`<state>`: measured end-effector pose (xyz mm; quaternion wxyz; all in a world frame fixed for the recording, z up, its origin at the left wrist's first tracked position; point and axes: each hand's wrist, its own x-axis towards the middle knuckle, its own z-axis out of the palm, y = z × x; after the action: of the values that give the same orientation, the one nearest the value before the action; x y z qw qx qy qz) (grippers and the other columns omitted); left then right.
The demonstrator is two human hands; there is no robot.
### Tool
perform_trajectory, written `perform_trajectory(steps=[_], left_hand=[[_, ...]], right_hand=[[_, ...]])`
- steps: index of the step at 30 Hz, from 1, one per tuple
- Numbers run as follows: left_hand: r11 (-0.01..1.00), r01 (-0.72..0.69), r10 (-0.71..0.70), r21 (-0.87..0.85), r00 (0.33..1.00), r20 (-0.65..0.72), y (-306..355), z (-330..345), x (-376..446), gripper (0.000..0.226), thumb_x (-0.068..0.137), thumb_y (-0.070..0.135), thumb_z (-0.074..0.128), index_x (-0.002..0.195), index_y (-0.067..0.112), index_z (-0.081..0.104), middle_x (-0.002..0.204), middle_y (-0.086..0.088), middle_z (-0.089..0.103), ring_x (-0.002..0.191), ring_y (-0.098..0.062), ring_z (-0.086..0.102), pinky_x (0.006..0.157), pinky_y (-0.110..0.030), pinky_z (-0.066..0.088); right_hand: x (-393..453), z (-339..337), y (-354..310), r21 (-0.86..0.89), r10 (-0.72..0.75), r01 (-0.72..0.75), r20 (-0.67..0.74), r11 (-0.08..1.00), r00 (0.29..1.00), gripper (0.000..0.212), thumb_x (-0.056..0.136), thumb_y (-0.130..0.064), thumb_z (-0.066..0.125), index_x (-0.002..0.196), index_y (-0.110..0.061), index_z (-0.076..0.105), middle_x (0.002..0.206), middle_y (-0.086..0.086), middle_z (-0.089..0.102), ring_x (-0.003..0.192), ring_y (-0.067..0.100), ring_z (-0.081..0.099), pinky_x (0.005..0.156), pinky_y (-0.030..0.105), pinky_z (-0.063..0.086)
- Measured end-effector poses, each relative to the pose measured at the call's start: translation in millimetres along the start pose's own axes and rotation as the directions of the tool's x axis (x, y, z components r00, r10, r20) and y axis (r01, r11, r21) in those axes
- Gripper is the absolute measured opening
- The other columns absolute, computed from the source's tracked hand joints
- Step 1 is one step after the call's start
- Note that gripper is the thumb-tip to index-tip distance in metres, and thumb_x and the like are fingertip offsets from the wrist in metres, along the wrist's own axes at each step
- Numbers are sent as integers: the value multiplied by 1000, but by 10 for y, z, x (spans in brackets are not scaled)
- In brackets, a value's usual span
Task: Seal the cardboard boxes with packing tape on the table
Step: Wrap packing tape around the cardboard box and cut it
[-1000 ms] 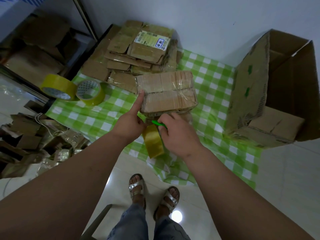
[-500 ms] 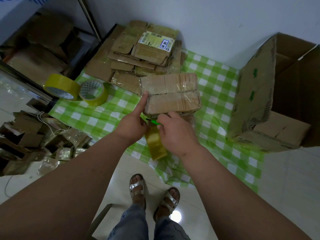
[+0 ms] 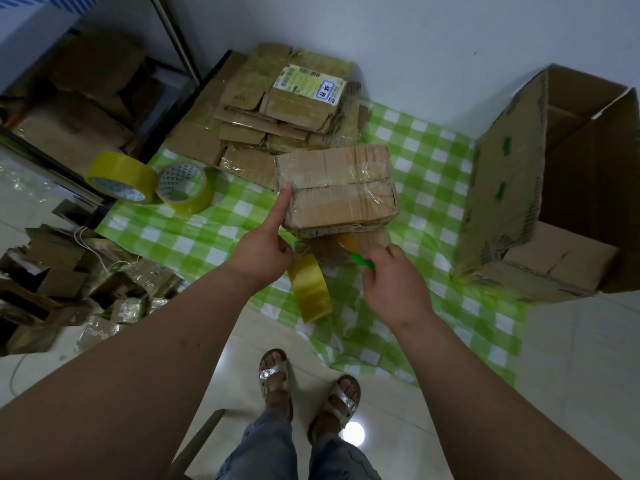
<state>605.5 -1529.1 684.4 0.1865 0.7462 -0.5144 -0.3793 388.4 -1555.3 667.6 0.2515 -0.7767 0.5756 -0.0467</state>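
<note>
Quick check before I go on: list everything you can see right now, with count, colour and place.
small cardboard box: 1, brown, wrapped in clear tape, on the table's near middle
hanging tape roll: 1, yellow, dangling below the box at the table edge
spare tape rolls: 2, yellow, left side of the table, touching each other
flattened cardboard stack: 1 pile, brown, top piece with a label, back of the table by the wall
large open carton: 1, brown with green marks, right side
tablecloth: 1, green and white check, covering the table
cardboard scraps: several, brown, on the floor at left
green cutter: 1, in the right hand
left hand: thumb pressed against the box's left side
right hand: gripping the cutter
</note>
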Motion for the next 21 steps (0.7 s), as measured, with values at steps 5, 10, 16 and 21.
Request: perform_trajectory(steps=[5,10,16,21], left_hand=[[1000,-7,7,-6,1000,10,3,-3,-13,108,86,3,61,145,61,-8,66,-21,59,65,-36,60,61,-48,50],[1000,-14,15,-28,1000,12,-9,-7,-20,107,86,4,61,145,62,-7,61,-16,54,58,-29,55,60,-45,50],[998,-24,26,-53,999,20,-31,-11,-15,106,86,3,60,145,62,-5,60,-9,52,55,-18,52,58,-40,50],[998,-27,28,-52,999,30,-44,-15,7,107,86,4,61,145,62,-6,59,-7,51,55,-17,52,60,-41,51]], right_hand=[[-119,154,216,-168,177,-159,102,973,979,36,94,-19,52,129,-18,52,117,8,52,106,30,53,84,38,40],[-79,170,44,-107,236,-226,99,968,967,39,95,-33,51,134,-30,53,138,-1,46,126,26,38,104,42,29],[194,142,-535,613,246,-413,341,674,907,44,95,-32,61,135,-17,56,135,2,56,123,20,54,106,35,42],[319,217,-724,669,293,-497,402,553,867,23,91,-18,64,114,-14,67,110,2,65,99,16,57,78,27,43]])
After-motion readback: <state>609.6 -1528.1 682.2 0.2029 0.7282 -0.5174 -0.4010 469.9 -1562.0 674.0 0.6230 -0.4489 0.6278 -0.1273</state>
